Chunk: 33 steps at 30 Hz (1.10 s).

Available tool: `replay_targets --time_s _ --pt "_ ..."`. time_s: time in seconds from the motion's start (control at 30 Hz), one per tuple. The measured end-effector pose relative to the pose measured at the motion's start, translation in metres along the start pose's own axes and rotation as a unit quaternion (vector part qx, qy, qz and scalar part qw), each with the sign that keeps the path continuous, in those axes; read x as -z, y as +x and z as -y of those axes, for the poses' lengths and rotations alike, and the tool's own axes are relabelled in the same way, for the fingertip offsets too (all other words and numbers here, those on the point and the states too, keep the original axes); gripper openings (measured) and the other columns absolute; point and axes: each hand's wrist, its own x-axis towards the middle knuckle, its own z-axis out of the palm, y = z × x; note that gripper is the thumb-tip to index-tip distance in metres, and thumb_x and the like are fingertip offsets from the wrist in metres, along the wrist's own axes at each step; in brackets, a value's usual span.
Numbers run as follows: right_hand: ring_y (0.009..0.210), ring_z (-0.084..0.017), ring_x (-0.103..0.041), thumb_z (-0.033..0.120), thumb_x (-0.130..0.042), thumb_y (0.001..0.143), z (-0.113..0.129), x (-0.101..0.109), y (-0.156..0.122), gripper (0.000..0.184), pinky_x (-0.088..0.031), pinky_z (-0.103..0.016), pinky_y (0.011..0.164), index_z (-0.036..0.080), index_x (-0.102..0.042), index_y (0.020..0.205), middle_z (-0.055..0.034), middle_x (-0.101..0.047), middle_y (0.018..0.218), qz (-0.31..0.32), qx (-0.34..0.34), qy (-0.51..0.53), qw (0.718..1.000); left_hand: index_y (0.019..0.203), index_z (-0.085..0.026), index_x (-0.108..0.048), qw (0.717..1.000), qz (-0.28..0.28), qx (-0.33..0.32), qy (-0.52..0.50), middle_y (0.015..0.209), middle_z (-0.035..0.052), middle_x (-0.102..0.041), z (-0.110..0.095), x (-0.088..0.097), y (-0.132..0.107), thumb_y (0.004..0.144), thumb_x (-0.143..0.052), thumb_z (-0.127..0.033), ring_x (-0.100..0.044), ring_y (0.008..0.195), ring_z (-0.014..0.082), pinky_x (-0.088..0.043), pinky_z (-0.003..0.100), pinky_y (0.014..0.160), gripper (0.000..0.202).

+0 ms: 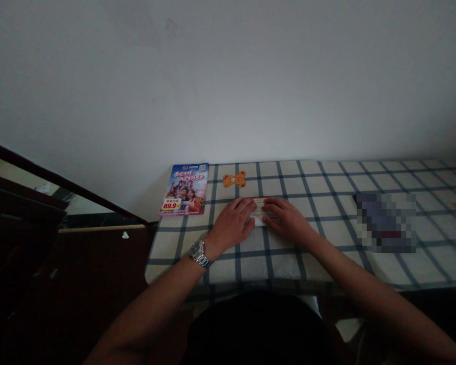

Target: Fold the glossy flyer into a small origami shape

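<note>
A small folded paper (260, 215), white with printed lines and a reddish far edge, lies on the checked tablecloth in front of me. At its left end, my left hand (233, 223) is closed on it, fingers bent over the top and thumb at the near side. My right hand (289, 220) grips the right end in the same way, with its fingertips close to those of the left. Both hands hide the ends of the paper. A metal watch (200, 253) sits on my left wrist.
A colourful printed flyer (185, 190) lies at the table's back left corner. The checked cloth (289, 263) has a bear print (234, 179) behind my hands. To the right is a dark blurred-out object (383, 220). A white wall (228, 81) stands behind the table.
</note>
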Motion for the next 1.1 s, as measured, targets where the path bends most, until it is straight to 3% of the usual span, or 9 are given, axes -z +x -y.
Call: replay_targets --time_s 1.1 --pt "0.124 -0.035 -0.06 0.036 -0.068 0.096 0.013 -0.007 -0.003 0.031 -0.055 -0.056 0.104 0.02 -0.064 0.122 -0.0168 -0.062 0.135 -0.01 -0.006 -0.053 0.999 0.144 -0.017 -0.053 0.999 -0.021 0.019 0.022 0.154 0.0111 -0.053 -0.005 -0.01 -0.002 0.099 -0.06 -0.035 -0.045 0.143 0.0312 -0.039 0.049 0.122 0.049"
